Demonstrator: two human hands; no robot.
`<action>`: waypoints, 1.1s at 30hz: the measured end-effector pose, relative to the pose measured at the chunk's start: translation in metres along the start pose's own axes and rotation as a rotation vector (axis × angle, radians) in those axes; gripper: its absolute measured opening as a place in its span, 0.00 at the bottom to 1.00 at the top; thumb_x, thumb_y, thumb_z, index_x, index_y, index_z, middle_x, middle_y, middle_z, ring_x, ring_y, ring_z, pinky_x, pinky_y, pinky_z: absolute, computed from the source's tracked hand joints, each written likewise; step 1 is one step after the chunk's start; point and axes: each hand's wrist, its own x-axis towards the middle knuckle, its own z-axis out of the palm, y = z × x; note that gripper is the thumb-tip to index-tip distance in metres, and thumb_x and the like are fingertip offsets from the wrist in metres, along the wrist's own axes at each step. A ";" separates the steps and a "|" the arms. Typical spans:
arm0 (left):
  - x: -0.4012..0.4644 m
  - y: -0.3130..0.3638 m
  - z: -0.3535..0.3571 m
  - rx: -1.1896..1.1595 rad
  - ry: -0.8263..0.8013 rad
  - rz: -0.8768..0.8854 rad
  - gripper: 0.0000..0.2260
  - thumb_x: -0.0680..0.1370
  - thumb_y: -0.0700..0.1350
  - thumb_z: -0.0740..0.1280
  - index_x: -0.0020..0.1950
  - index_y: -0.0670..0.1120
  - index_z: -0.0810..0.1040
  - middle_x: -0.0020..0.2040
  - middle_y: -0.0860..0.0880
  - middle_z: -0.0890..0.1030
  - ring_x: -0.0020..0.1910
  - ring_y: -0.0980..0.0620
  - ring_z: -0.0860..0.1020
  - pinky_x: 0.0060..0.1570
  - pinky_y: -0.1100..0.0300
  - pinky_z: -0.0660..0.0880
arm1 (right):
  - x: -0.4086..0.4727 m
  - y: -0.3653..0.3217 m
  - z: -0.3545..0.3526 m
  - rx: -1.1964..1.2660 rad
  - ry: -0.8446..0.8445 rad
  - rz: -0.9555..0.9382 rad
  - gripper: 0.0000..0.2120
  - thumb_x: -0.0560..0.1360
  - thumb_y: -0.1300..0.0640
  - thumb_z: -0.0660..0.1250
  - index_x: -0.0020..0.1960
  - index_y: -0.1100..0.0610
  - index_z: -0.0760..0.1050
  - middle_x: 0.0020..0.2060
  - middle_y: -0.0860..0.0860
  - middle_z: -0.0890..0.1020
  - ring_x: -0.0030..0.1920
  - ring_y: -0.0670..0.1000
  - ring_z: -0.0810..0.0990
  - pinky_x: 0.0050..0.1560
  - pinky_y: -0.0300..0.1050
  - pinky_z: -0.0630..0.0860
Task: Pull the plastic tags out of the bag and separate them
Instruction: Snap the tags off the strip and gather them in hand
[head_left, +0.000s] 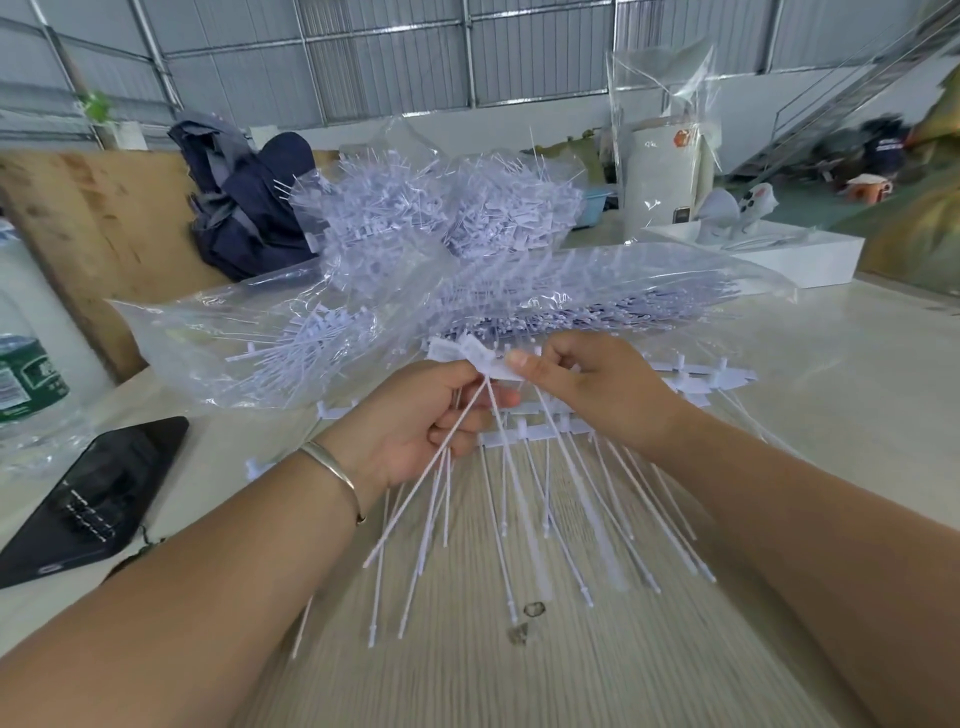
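Head view, frame centre: the left hand (415, 415) grips several plastic tags (519, 499) by their stems, while the right hand (592, 384) pinches one tag's flat head. Behind them lies the clear bag (311, 332), apparently holding more.

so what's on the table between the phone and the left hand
In the head view, mostly bare table; only the clear bag's crumpled edge overhangs that stretch between the phone and the left hand.

both hands (415, 415) pinching white tags (519, 499) above table (831, 364)
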 end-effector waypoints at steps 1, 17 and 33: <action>0.001 0.000 -0.002 -0.004 0.030 -0.011 0.10 0.82 0.42 0.60 0.42 0.44 0.75 0.30 0.48 0.79 0.17 0.61 0.58 0.15 0.70 0.53 | 0.000 0.000 -0.001 -0.008 0.026 -0.007 0.25 0.71 0.35 0.63 0.35 0.57 0.68 0.29 0.49 0.70 0.32 0.47 0.70 0.37 0.44 0.68; 0.012 -0.004 -0.017 -0.194 0.085 -0.072 0.03 0.79 0.40 0.65 0.46 0.41 0.77 0.31 0.49 0.71 0.21 0.60 0.61 0.16 0.70 0.55 | 0.000 0.002 -0.006 -0.009 0.093 -0.069 0.16 0.75 0.43 0.65 0.40 0.56 0.71 0.24 0.46 0.71 0.25 0.46 0.68 0.31 0.43 0.68; 0.013 -0.004 -0.015 -0.189 0.110 -0.089 0.13 0.82 0.46 0.60 0.40 0.41 0.73 0.28 0.45 0.75 0.21 0.55 0.71 0.17 0.67 0.67 | 0.000 0.002 -0.002 -0.068 0.026 -0.063 0.17 0.74 0.43 0.67 0.37 0.55 0.68 0.24 0.47 0.69 0.26 0.48 0.67 0.33 0.45 0.67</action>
